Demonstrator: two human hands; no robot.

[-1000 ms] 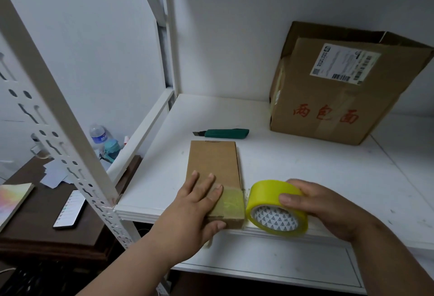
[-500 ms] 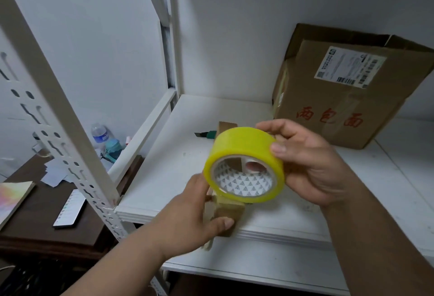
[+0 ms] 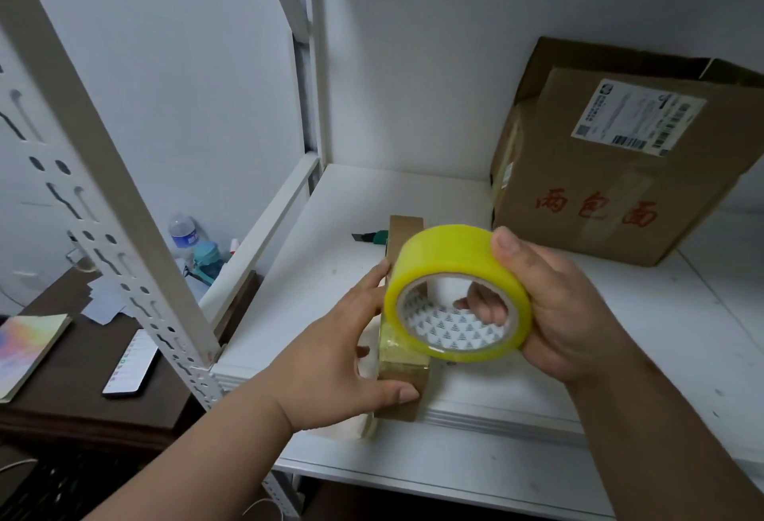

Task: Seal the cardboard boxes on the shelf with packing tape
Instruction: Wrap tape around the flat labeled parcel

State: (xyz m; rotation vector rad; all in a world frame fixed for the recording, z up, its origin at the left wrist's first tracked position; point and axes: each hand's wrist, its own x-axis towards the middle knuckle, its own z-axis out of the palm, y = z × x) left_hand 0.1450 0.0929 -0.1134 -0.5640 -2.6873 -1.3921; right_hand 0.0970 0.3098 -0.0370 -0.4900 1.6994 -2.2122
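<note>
**Small box tipped on edge, roll lifted over it**

Since 1 s earlier the small box (image 3: pixel 403 371) went from lying flat to standing on its long edge at the front lip of the shelf (image 3: pixel 620 355), and the tape roll (image 3: pixel 457 293) came up off the shelf to hang above/in front of the box.

Left hand (image 3: pixel 351 359) gripped the box from its left side: thumb curled round the near end, fingers up along the hidden face. Right hand (image 3: pixel 554 305) held the roll w/ thumb on the outer rim and fingers hooked thru the core. A stretch of tape already wrapped the box's near end; whether it still ran to the roll, can't tell.

Handling, as a guess: box looked thin, light, stiff enough but easy to tip or crush, so best held by the flat faces near the end being taped. Roll is rigid, slick outside; core grip lets it spin.

Big box (image 3: pixel 620 173) sat at the back right, well apart. Cutter (image 3: pixel 372 237) lay behind the small box.
</note>
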